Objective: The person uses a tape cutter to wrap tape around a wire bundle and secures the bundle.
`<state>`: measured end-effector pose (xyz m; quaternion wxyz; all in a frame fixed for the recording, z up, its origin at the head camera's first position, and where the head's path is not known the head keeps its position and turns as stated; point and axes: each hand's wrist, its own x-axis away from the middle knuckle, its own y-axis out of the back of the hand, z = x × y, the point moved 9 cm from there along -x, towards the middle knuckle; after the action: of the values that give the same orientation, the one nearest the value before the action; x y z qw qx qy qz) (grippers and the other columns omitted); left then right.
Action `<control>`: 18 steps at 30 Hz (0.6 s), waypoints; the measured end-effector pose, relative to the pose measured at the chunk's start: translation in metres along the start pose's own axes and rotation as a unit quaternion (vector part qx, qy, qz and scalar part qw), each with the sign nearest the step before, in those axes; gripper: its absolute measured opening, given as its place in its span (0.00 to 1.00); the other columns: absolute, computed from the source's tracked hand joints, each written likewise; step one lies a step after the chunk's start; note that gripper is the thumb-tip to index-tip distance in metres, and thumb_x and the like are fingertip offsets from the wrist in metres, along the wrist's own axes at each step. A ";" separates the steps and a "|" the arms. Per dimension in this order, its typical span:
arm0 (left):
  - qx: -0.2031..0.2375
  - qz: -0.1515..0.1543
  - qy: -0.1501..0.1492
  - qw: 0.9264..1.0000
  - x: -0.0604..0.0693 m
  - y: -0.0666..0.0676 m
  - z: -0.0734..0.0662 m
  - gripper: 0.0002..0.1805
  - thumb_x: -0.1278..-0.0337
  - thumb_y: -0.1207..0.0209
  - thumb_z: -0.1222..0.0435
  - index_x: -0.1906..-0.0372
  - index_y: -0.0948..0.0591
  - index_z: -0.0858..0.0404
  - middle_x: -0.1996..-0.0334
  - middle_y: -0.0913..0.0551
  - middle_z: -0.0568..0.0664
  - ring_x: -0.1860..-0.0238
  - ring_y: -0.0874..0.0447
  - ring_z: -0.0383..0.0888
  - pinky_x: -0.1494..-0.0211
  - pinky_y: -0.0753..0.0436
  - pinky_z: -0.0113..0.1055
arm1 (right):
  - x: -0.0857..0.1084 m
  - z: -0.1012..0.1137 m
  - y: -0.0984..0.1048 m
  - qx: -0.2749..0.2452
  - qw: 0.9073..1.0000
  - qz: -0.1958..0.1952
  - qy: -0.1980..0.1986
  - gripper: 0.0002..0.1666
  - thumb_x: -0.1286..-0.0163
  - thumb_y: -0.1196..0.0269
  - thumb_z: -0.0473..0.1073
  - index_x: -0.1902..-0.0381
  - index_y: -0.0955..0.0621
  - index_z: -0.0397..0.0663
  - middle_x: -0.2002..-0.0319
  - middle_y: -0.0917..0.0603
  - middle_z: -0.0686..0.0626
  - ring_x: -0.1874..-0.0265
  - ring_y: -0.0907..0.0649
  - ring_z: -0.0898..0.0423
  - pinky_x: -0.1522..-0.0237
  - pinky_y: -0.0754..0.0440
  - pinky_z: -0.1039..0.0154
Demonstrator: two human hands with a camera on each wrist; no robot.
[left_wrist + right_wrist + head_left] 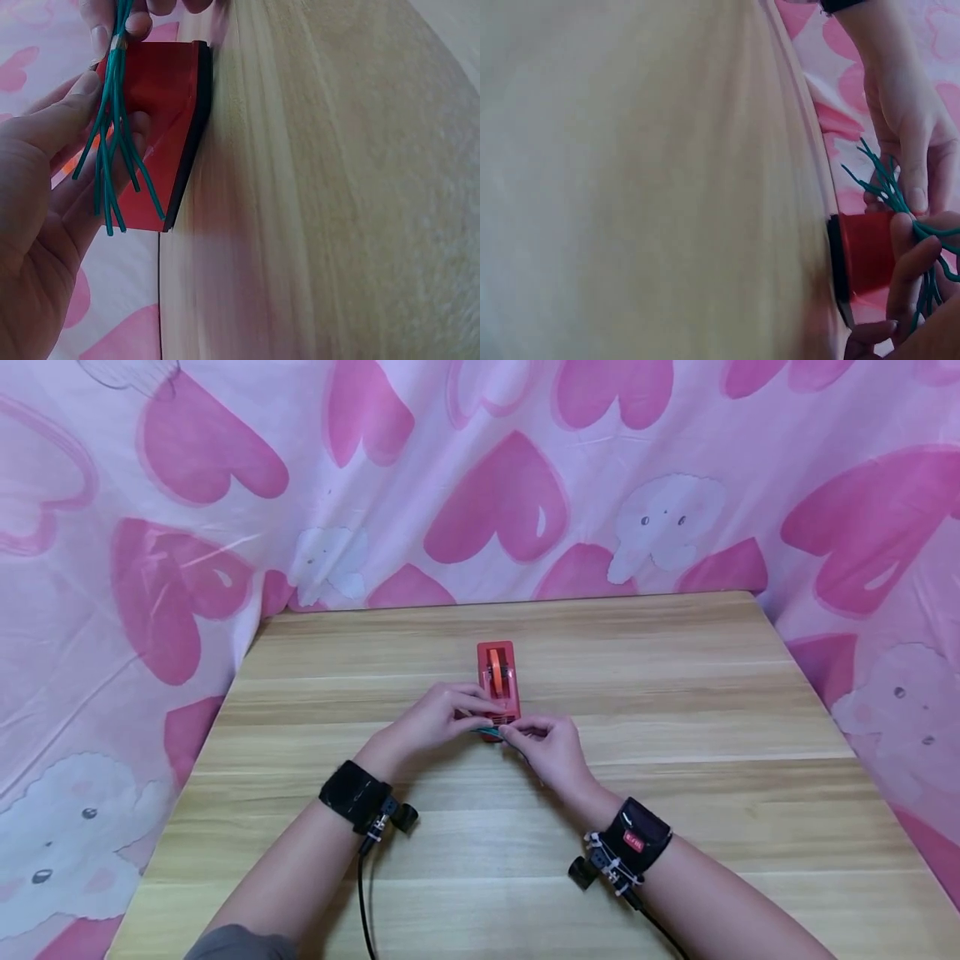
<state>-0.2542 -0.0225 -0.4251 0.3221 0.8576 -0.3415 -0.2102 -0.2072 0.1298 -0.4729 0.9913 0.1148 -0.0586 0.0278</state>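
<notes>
A bundle of thin green wires (113,105) is bound by a narrow pale band, its loose ends fanned out. My right hand (553,756) pinches the bundle between thumb and fingertips near the band. From the other side my left hand (429,718) holds it, thumb close to the band and fingers behind the strands; the exact contact is partly hidden. Just beyond the wires stands a red tape dispenser (484,653) with an orange tape wheel (496,672). Its front end is partly covered by my hands in the head view.
The wooden table (675,693) spreads around the dispenser. Behind it hangs a pink curtain (420,485) with hearts. Black straps with small cameras sit on both wrists, and a cable (363,893) trails from the left one.
</notes>
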 end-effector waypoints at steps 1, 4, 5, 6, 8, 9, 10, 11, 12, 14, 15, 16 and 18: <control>-0.002 0.001 0.004 1.000 0.000 0.000 0.000 0.17 0.34 0.33 0.58 0.42 0.13 0.44 0.47 0.14 0.36 0.50 0.18 0.34 0.55 0.17 0.29 | 0.000 0.000 0.000 0.003 1.000 0.001 0.000 0.08 0.32 0.28 0.49 0.61 0.09 0.52 0.64 0.08 0.45 0.67 0.09 0.47 0.79 0.24 0.70; -0.005 0.003 0.010 1.000 0.001 0.000 0.000 0.17 0.34 0.33 0.58 0.42 0.13 0.43 0.48 0.14 0.35 0.51 0.18 0.34 0.57 0.17 0.30 | -0.001 -0.001 0.001 0.008 1.000 0.005 -0.002 0.08 0.32 0.28 0.49 0.61 0.09 0.53 0.65 0.08 0.45 0.66 0.10 0.47 0.75 0.21 0.70; -0.006 0.003 0.011 1.000 0.001 0.000 -0.001 0.17 0.35 0.32 0.58 0.42 0.13 0.43 0.48 0.14 0.35 0.51 0.18 0.35 0.57 0.17 0.31 | -0.001 -0.001 0.001 0.006 1.000 0.006 -0.003 0.09 0.32 0.28 0.50 0.61 0.09 0.52 0.64 0.08 0.45 0.65 0.09 0.47 0.73 0.20 0.70; -0.008 0.003 0.010 1.000 0.000 0.000 -0.001 0.17 0.34 0.32 0.58 0.42 0.13 0.43 0.48 0.14 0.35 0.52 0.18 0.35 0.58 0.17 0.31 | -0.001 -0.001 0.001 0.001 1.000 0.008 -0.004 0.09 0.32 0.28 0.49 0.60 0.09 0.51 0.64 0.08 0.44 0.64 0.09 0.47 0.70 0.18 0.69; -0.009 0.004 0.005 1.000 0.000 0.000 -0.002 0.17 0.34 0.32 0.59 0.42 0.13 0.44 0.49 0.14 0.36 0.52 0.18 0.36 0.58 0.17 0.32 | 0.000 -0.003 -0.001 -0.015 1.000 0.008 -0.012 0.11 0.31 0.28 0.49 0.59 0.09 0.49 0.63 0.08 0.42 0.62 0.09 0.47 0.68 0.18 0.69; -0.009 0.005 0.004 1.000 0.000 0.000 -0.003 0.17 0.34 0.32 0.59 0.42 0.13 0.44 0.49 0.14 0.37 0.52 0.18 0.36 0.58 0.18 0.32 | 0.000 -0.005 -0.001 -0.023 1.000 0.006 -0.015 0.12 0.31 0.28 0.49 0.59 0.09 0.47 0.63 0.08 0.42 0.61 0.09 0.47 0.66 0.17 0.69; -0.009 0.004 0.002 1.000 0.000 -0.001 -0.003 0.17 0.34 0.32 0.59 0.42 0.13 0.44 0.49 0.14 0.37 0.52 0.18 0.37 0.59 0.18 0.32 | 0.000 -0.006 -0.001 -0.030 0.999 0.003 -0.021 0.13 0.31 0.28 0.49 0.58 0.09 0.47 0.62 0.08 0.41 0.60 0.09 0.47 0.65 0.17 0.69; -0.009 0.003 0.001 1.000 0.000 -0.001 -0.003 0.17 0.35 0.32 0.59 0.42 0.13 0.45 0.48 0.14 0.37 0.53 0.18 0.37 0.59 0.18 0.32 | 0.001 -0.007 -0.001 -0.035 0.999 0.000 -0.023 0.13 0.31 0.28 0.49 0.58 0.09 0.46 0.62 0.08 0.41 0.60 0.08 0.48 0.66 0.17 0.69; -0.010 0.001 0.000 1.000 0.000 0.000 -0.003 0.17 0.35 0.32 0.59 0.42 0.13 0.45 0.48 0.14 0.38 0.53 0.18 0.37 0.59 0.18 0.31 | 0.001 -0.007 -0.001 -0.037 0.999 -0.003 -0.027 0.13 0.31 0.28 0.50 0.58 0.09 0.47 0.63 0.08 0.41 0.60 0.08 0.48 0.67 0.18 0.70; -0.010 -0.002 0.000 1.000 0.000 -0.001 -0.003 0.17 0.35 0.32 0.60 0.42 0.12 0.46 0.48 0.14 0.38 0.53 0.18 0.37 0.60 0.18 0.31 | 0.001 -0.009 0.000 -0.039 0.999 -0.009 -0.034 0.12 0.32 0.28 0.50 0.59 0.09 0.48 0.63 0.08 0.42 0.61 0.09 0.49 0.70 0.20 0.70; -0.011 -0.003 0.000 1.000 0.000 -0.001 -0.002 0.17 0.35 0.32 0.60 0.42 0.12 0.47 0.48 0.14 0.39 0.53 0.18 0.38 0.59 0.18 0.31 | 0.001 -0.009 0.000 -0.037 0.999 -0.011 -0.037 0.12 0.32 0.28 0.50 0.59 0.09 0.49 0.63 0.08 0.43 0.63 0.09 0.49 0.72 0.21 0.70; -0.013 -0.005 -0.001 1.000 0.000 -0.001 -0.002 0.17 0.35 0.32 0.60 0.42 0.12 0.47 0.47 0.14 0.39 0.52 0.18 0.38 0.58 0.17 0.31 | 0.001 -0.010 0.000 -0.036 0.999 -0.011 -0.039 0.11 0.32 0.28 0.50 0.59 0.09 0.49 0.63 0.08 0.43 0.64 0.09 0.49 0.73 0.22 0.70; -0.015 -0.004 -0.004 1.000 0.000 -0.001 -0.002 0.17 0.35 0.32 0.61 0.42 0.12 0.48 0.47 0.14 0.40 0.52 0.18 0.38 0.56 0.17 0.31 | 0.001 -0.011 -0.001 -0.028 0.999 -0.002 -0.044 0.09 0.32 0.28 0.47 0.60 0.09 0.49 0.64 0.08 0.44 0.66 0.10 0.50 0.73 0.22 0.70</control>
<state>-0.2529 -0.0213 -0.4245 0.3324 0.8534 -0.3361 -0.2195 -0.2052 0.1313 -0.4842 0.9906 0.0882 -0.1024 0.0190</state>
